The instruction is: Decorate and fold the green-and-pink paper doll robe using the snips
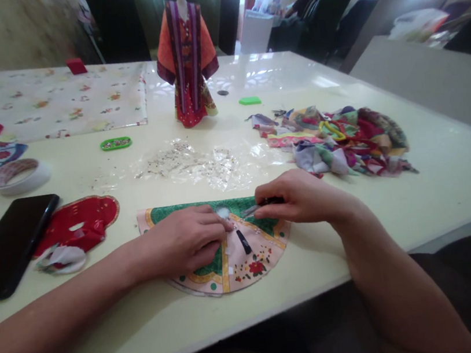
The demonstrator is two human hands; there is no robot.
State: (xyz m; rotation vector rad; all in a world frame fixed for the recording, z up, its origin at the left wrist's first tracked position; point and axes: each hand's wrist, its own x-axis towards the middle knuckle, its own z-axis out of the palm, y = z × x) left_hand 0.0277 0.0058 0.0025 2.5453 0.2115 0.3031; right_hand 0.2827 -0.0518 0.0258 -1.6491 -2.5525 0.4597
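Note:
A semicircular piece of printed fabric (254, 244), green and pale pink with gold bands and a red flower, lies on the table before me. My left hand (197, 234) rests on its left part, the index finger stretched out and pressing near the top middle, the other fingers loosely bent. By that fingertip is a small whitish blob (223, 212). Over the right part, my right hand (294, 200) pinches a slim dark-handled tool with a metal tip (249, 211) pointing left; its exact kind is unclear. A short black strip (243, 242) lies on the pink panel.
Small beads lie on clear plastic (216, 164) beyond the fabric. Fabric scraps (344, 140) are heaped at right. A dressed doll form (188, 66) stands behind. At left are a phone (13, 248), red fabric (79, 222), a tape roll (18, 175) and a green tray (116, 143).

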